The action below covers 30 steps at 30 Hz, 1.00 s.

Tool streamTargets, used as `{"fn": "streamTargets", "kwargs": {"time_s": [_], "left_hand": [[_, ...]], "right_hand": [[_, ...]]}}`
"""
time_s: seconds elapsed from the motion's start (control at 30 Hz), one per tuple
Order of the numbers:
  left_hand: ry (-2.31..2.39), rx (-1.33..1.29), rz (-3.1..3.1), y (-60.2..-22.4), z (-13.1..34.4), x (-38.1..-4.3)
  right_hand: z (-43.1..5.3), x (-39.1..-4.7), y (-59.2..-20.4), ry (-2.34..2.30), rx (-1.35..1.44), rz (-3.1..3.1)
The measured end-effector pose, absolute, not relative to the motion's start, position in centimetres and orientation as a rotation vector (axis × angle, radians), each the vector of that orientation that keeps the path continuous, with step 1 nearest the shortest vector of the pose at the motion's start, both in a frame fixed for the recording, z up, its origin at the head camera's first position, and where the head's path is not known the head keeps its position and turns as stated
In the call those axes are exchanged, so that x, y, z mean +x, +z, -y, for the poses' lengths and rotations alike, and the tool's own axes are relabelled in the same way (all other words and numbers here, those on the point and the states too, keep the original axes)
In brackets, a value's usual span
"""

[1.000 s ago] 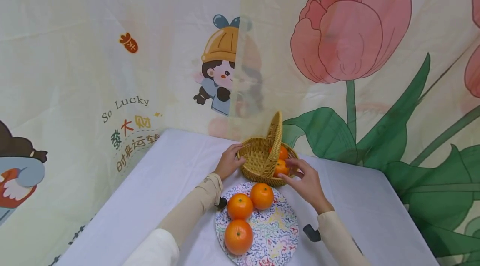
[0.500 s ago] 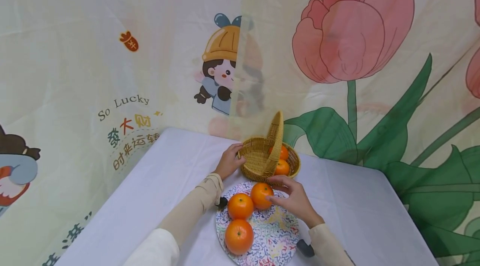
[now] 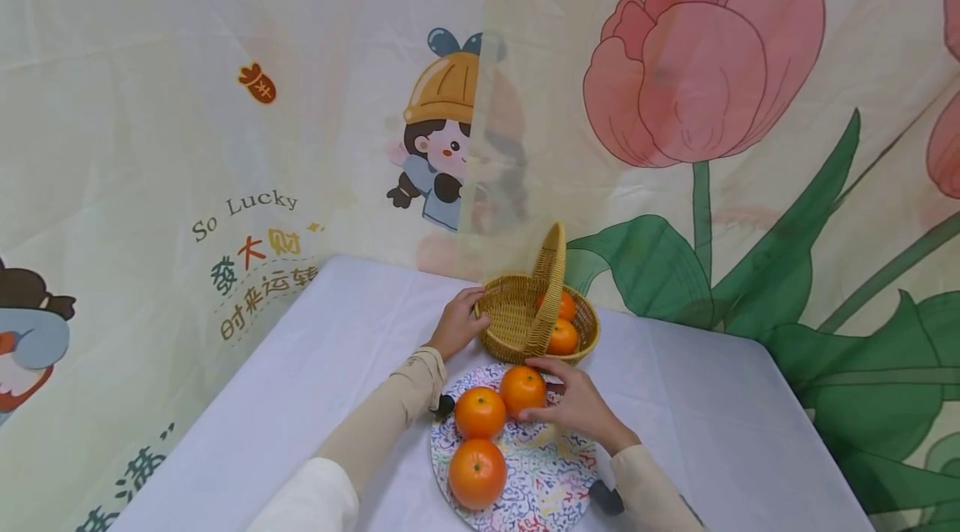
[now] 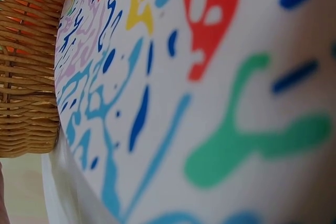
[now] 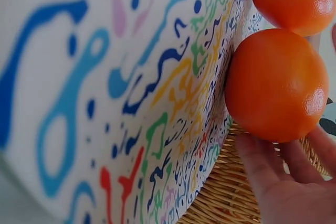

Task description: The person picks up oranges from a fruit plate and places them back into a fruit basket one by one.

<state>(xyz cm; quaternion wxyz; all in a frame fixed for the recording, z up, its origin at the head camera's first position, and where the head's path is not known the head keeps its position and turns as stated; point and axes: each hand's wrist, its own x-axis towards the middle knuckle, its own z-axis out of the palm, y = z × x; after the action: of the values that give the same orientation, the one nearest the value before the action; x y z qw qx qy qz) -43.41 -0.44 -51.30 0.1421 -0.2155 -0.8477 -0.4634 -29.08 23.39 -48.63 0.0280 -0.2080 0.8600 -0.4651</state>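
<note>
In the head view my left hand (image 3: 456, 323) grips the left rim of a woven wicker basket (image 3: 510, 319) with an arched handle. Two oranges, a front one (image 3: 562, 338) and one behind it (image 3: 567, 307), sit in its right half. My right hand (image 3: 581, 403) holds the farthest orange (image 3: 522, 392) on a round patterned plate (image 3: 551, 482), thumb at the near side and fingers at the far side. Beside it on the plate lie a middle orange (image 3: 481, 413) and a nearer one (image 3: 477, 474). The right wrist view shows fingers (image 5: 257, 166) against the held orange (image 5: 276, 85).
A white cloth covers the table (image 3: 337, 348), and the basket stands just behind the plate. Printed fabric (image 3: 360, 140) hangs as a wall at the back and sides. The left wrist view shows the basket's side (image 4: 26, 66) close to the plate's edge (image 4: 68, 145).
My right hand has come away from the oranges in the basket, moved toward me and left, and closed round the farthest orange on the plate. The left hand stays on the basket rim.
</note>
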Motion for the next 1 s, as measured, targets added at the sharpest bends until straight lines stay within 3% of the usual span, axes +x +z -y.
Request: {"fn": "streamTargets", "kwargs": {"time_s": [1.0], "left_hand": [[-1.326, -0.640, 2.399, -51.3, 0.4, -43.3]], "right_hand": [[-23.4, -29.8, -50.8, -1.427, -0.605, -2.558]]}}
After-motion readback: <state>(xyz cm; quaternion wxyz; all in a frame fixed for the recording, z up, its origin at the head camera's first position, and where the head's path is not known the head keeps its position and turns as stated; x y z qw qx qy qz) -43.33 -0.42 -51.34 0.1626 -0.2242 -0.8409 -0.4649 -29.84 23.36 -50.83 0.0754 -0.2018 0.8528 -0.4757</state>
